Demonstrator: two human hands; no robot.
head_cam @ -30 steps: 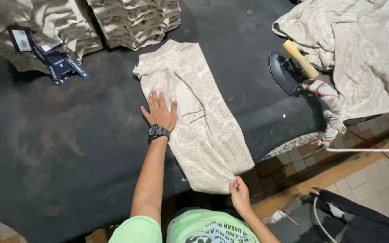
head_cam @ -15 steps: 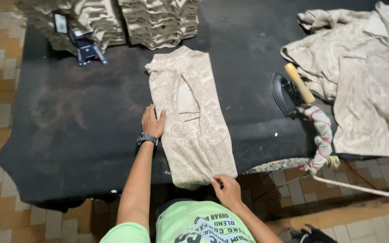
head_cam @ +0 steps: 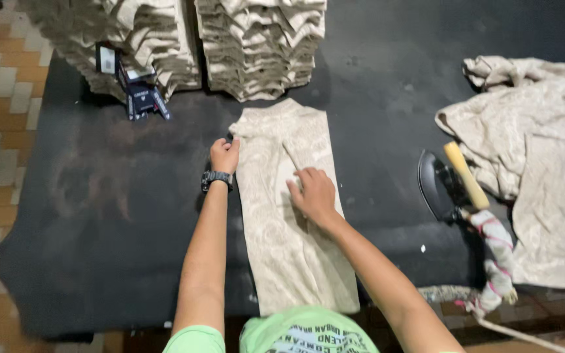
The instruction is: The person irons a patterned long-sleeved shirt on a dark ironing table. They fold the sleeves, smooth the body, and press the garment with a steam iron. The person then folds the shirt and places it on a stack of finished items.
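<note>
A folded beige garment [head_cam: 289, 216] of patterned cloth is laid lengthwise on the black-covered table [head_cam: 99, 216], its near end reaching the table edge just in front of the person's green shirt [head_cam: 308, 333] and its far end lying close below the stacks. The cloth is judged to be light, soft and limp, not slippery on the matte cover, so that it would sag if lifted at one point; it is best taken at a folded edge or at two corners, with the flat of a palm used to keep the folds in place. The left hand [head_cam: 224, 155] is set at the garment's left edge near its far end, the fingers curled in narrowly against the cloth; whether the edge is actually pinched cannot be told. The right hand [head_cam: 313, 193] is spread flat, palm down, on the middle of the garment, nothing being gripped. A dark wristwatch [head_cam: 217, 178] is worn on the left wrist. Beyond the hands, two tall stacks of folded garments [head_cam: 259, 46] of the same beige cloth are seen at the far edge of the table, and a few dark tags [head_cam: 138, 98] are propped beside the left stack. To the right of the right hand, well apart from it, a flat iron [head_cam: 449, 186] with a pale wooden handle is set down, its cord wrapped in cloth, and further right a loose heap of unfolded beige garments [head_cam: 531, 170] is spread out.
</note>
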